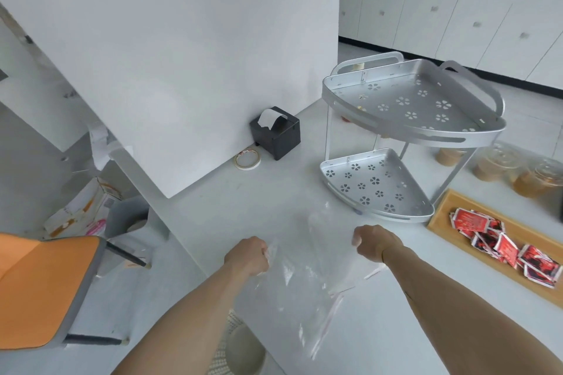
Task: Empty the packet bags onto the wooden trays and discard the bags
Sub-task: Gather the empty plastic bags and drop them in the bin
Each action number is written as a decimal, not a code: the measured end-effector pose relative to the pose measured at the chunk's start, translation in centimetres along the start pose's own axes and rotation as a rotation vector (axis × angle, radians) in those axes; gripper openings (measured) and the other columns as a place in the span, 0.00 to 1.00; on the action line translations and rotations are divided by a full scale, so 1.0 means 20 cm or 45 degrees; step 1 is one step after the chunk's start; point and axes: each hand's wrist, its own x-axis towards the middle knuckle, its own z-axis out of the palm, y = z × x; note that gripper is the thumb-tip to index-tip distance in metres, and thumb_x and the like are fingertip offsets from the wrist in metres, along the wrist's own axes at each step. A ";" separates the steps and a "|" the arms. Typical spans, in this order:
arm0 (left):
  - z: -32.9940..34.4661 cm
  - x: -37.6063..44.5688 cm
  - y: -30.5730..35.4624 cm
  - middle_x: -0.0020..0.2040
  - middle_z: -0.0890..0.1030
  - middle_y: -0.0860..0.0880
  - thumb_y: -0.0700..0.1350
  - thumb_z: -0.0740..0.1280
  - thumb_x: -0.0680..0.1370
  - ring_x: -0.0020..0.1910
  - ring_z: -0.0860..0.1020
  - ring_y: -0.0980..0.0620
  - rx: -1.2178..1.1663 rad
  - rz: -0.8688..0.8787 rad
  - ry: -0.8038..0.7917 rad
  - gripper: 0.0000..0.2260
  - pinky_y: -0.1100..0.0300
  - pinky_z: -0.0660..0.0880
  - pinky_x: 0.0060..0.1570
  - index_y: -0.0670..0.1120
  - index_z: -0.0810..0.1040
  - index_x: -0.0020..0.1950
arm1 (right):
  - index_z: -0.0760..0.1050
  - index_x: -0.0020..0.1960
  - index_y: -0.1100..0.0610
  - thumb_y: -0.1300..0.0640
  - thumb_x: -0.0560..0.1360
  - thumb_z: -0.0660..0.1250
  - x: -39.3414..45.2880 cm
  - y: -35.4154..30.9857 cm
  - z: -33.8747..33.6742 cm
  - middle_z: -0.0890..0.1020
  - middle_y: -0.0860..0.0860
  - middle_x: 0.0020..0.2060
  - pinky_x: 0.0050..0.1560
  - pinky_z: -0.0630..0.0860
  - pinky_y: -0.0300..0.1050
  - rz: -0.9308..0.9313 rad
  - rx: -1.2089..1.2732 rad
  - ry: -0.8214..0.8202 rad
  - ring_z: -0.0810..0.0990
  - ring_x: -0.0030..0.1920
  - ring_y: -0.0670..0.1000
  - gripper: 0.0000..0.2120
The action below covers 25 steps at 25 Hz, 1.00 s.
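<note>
A clear, empty plastic bag (307,280) hangs stretched over the white table's near-left edge. My left hand (248,256) is closed on the bag's left side and my right hand (376,242) is closed on its right side. A wooden tray (451,207) lies at the right, and several red packets (502,240) sit piled in it.
A silver two-tier corner rack (405,131) stands behind the hands. Lidded cups (499,164) are beyond the tray. A black dispenser (275,132) and a tape roll (247,159) sit by the wall. On the floor: a grey bin (126,216), an orange chair (45,286), a round woven object (237,350).
</note>
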 end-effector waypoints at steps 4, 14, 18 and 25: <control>-0.04 -0.06 -0.14 0.47 0.82 0.50 0.42 0.67 0.71 0.49 0.81 0.49 -0.091 0.063 0.001 0.05 0.59 0.76 0.44 0.52 0.77 0.41 | 0.77 0.60 0.46 0.62 0.74 0.59 -0.10 -0.13 0.02 0.78 0.51 0.60 0.55 0.75 0.45 0.001 0.019 0.030 0.79 0.58 0.54 0.19; -0.16 -0.26 -0.90 0.50 0.81 0.45 0.36 0.64 0.72 0.49 0.81 0.45 -0.314 0.023 0.059 0.07 0.56 0.77 0.43 0.49 0.74 0.40 | 0.66 0.69 0.40 0.62 0.74 0.55 -0.24 -0.87 0.21 0.76 0.50 0.50 0.48 0.74 0.45 -0.101 -0.019 0.043 0.78 0.50 0.55 0.27; -0.17 -0.36 -1.25 0.47 0.82 0.44 0.38 0.63 0.75 0.47 0.82 0.44 -0.444 0.009 0.083 0.04 0.51 0.80 0.48 0.45 0.76 0.43 | 0.69 0.67 0.40 0.61 0.74 0.55 -0.31 -1.21 0.35 0.80 0.51 0.53 0.49 0.76 0.46 -0.197 -0.029 0.058 0.80 0.49 0.55 0.26; 0.01 -0.49 -1.67 0.47 0.83 0.40 0.40 0.60 0.76 0.45 0.81 0.41 -0.525 -0.082 0.195 0.09 0.53 0.77 0.41 0.36 0.77 0.45 | 0.74 0.63 0.42 0.59 0.74 0.56 -0.47 -1.56 0.71 0.82 0.51 0.58 0.46 0.75 0.43 -0.354 -0.045 0.029 0.82 0.51 0.55 0.22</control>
